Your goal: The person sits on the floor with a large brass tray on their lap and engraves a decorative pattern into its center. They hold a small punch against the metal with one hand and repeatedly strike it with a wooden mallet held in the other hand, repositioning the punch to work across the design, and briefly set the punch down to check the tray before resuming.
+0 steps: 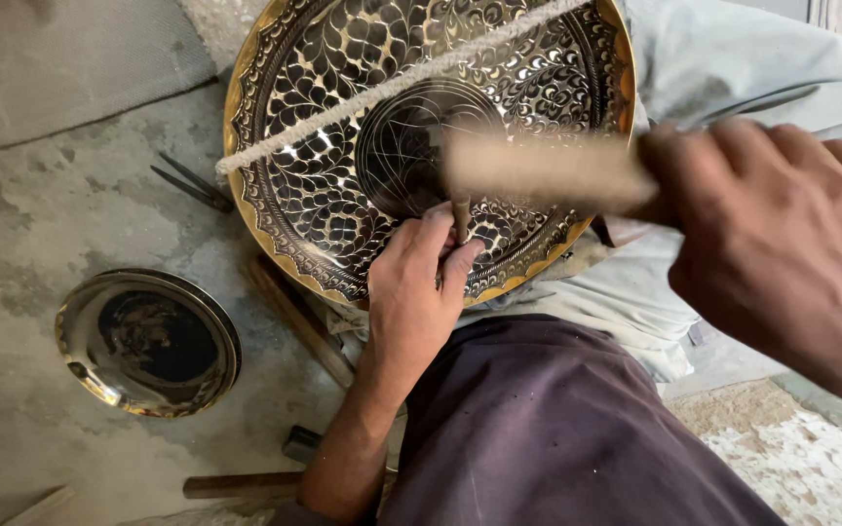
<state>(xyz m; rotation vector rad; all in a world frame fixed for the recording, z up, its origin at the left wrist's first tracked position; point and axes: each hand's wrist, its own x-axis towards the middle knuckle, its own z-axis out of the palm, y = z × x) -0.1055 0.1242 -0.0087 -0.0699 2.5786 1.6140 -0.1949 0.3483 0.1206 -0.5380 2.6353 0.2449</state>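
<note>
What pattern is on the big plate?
Dense leaf and floral engraving, dark with a gold rim, on the big plate; head view.

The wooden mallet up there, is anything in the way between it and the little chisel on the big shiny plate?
Nothing visible. The blurred mallet in the right hand sits just above the chisel, which the left hand pinches against the engraved plate. The rope crosses farther up.

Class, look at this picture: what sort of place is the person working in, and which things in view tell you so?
Probably a metal engraver's floor workshop. A large engraved brass plate is propped before the seated person; the left hand sets a small chisel against it, while the right hand holds a blurred wooden handle. A plainer dish lies on the concrete floor.
</note>
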